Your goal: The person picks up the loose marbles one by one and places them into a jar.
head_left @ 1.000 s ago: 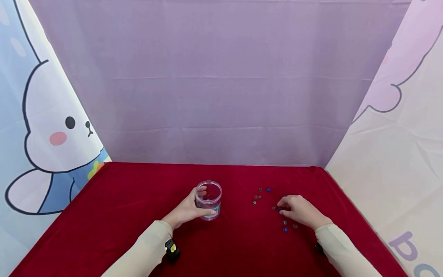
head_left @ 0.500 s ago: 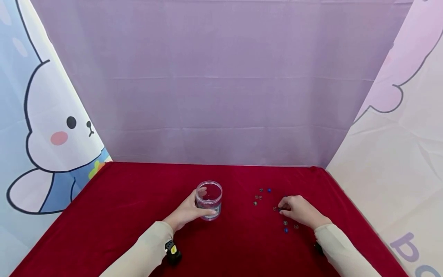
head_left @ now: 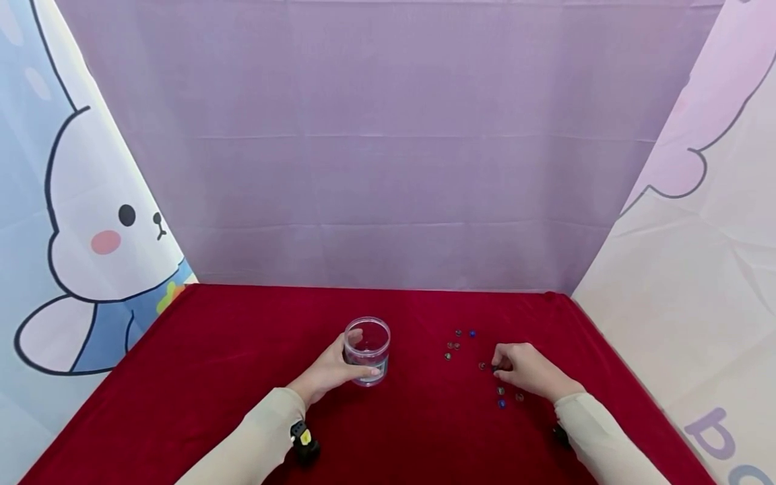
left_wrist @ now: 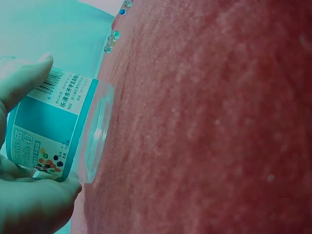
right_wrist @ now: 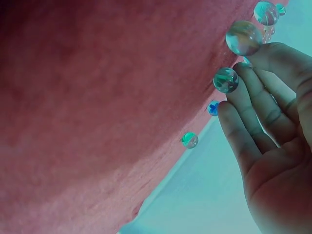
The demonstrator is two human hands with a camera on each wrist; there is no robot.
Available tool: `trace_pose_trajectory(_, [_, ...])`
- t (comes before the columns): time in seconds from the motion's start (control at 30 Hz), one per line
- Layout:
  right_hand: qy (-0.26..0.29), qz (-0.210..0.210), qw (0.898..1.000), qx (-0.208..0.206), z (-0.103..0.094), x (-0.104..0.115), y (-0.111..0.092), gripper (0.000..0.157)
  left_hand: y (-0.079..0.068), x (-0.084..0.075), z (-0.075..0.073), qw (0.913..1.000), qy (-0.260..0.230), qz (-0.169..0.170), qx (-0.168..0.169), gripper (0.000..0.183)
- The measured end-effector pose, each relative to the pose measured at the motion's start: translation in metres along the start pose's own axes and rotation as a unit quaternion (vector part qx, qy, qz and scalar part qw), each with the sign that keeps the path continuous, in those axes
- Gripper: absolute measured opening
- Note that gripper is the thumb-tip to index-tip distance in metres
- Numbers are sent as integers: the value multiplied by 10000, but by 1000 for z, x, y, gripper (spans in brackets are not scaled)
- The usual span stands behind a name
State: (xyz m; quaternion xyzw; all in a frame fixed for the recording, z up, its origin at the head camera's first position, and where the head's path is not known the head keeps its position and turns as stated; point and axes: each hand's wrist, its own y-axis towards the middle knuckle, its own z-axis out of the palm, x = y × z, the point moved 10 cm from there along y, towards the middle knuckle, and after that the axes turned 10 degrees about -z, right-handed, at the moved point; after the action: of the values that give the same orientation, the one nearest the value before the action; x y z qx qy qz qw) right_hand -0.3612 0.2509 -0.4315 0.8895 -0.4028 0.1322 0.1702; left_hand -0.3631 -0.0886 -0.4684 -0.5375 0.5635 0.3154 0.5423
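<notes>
My left hand (head_left: 330,372) grips a clear plastic jar (head_left: 367,343), thumb in front and fingers round the back. The jar stands upright with its mouth up. In the left wrist view its printed label (left_wrist: 51,117) shows between thumb and fingers. My right hand (head_left: 530,370) is low over the red cloth, with thumb and forefinger pinching a small dark glass marble (head_left: 494,368), mostly covered by the fingertips. In the right wrist view the other fingers are extended, and marbles such as a green one (right_wrist: 225,80) and a brownish one (right_wrist: 243,38) overlap the fingertips.
Several loose marbles lie between jar and right hand, with a blue one (head_left: 472,333) at the back. Another blue marble (head_left: 501,404) and a brown one (head_left: 519,397) lie in front of the right hand. Red cloth (head_left: 388,438) covers the table; a purple curtain (head_left: 388,168) hangs behind.
My right hand has shifted slightly right, and the blue marble behind its knuckles is now hidden. The left hand and jar stay put; the whole view has drifted slightly.
</notes>
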Motion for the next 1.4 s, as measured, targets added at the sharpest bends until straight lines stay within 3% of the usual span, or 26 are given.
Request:
trace_pose_trajectory(0.7, [-146, -332, 9990, -261, -9, 15, 12, 24, 0, 2, 1, 9999, -15, -54, 90, 98])
trace_pose_trajectory(1.0, [-140, -390, 9987, -295, -13, 29, 22, 24, 0, 0, 1, 9999, 94, -29, 104, 97])
trace_pose_trajectory(1.4, [-177, -838, 9953, -450, -20, 57, 37, 21, 0, 0, 1, 9999, 113, -57, 85, 96])
